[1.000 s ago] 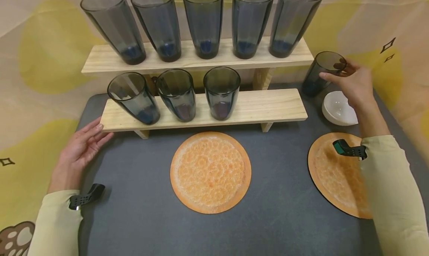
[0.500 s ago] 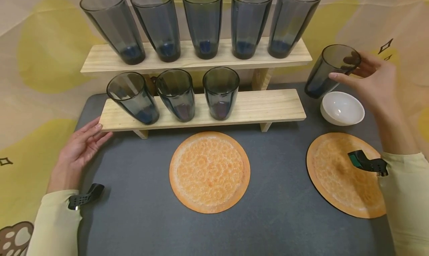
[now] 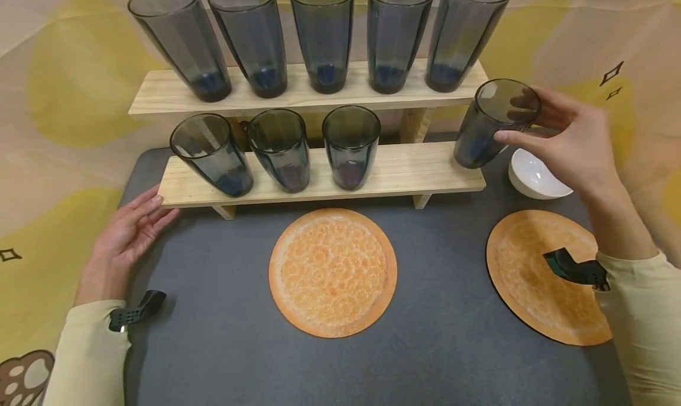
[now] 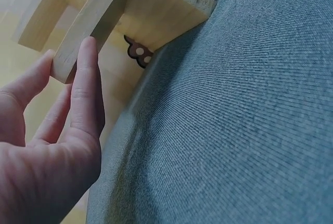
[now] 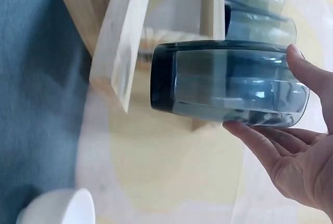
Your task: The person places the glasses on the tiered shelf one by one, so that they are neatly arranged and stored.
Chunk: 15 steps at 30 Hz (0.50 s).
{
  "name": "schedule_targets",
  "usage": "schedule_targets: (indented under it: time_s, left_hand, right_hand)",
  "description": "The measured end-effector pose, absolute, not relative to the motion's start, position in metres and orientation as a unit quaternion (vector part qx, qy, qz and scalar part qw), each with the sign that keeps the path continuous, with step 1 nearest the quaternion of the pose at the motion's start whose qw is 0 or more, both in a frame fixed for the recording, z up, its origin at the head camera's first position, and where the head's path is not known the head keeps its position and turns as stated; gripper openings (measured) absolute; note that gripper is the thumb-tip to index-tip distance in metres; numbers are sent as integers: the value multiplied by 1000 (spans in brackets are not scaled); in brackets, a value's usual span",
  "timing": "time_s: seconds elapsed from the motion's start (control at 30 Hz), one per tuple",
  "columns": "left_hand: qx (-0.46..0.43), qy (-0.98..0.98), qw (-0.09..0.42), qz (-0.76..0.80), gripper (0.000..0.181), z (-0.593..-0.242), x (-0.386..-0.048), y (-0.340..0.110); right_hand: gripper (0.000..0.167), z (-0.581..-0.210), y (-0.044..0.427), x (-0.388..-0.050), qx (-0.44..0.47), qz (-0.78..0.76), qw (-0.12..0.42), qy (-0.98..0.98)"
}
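My right hand (image 3: 574, 140) grips a blue-grey drinking glass (image 3: 481, 134) near its rim, thumb on one side and fingers on the other. The glass hangs over the right end of the lower shelf board. In the right wrist view, its dark base (image 5: 162, 77) appears a little apart from the board (image 5: 122, 42). At the opposite end, my left hand (image 3: 130, 231) pinches the corner of the wooden shelf (image 3: 420, 169) between thumb and fingers, as the left wrist view also shows. Three similar glasses, one being this glass (image 3: 352, 149), stand on the lower board's left and middle.
Several taller glasses (image 3: 327, 39) line the upper board (image 3: 239, 101) behind. A white bowl (image 3: 532, 172) sits below my right hand. Two round orange mats lie on the grey table (image 3: 223, 311): one mat (image 3: 332, 273) at centre, another mat (image 3: 532, 270) at right, partly under my forearm.
My right hand first lifted the glass up and rightwards from beside the shelf, then brought it left over the lower board's right end. My left hand has stayed at the shelf corner.
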<state>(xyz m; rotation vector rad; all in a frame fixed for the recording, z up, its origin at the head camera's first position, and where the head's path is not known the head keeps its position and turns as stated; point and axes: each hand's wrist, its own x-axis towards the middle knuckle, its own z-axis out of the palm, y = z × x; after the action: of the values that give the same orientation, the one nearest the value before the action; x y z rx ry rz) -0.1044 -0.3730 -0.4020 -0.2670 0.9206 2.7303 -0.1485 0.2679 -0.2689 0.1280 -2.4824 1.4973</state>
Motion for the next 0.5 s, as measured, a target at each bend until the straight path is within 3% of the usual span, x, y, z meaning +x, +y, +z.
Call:
schedule_targets:
  time_s: [0.5]
  left_hand:
    - [-87, 298, 135, 941, 33, -403, -105, -374]
  right_hand:
    - [66, -290, 220, -152, 124, 518, 81, -843]
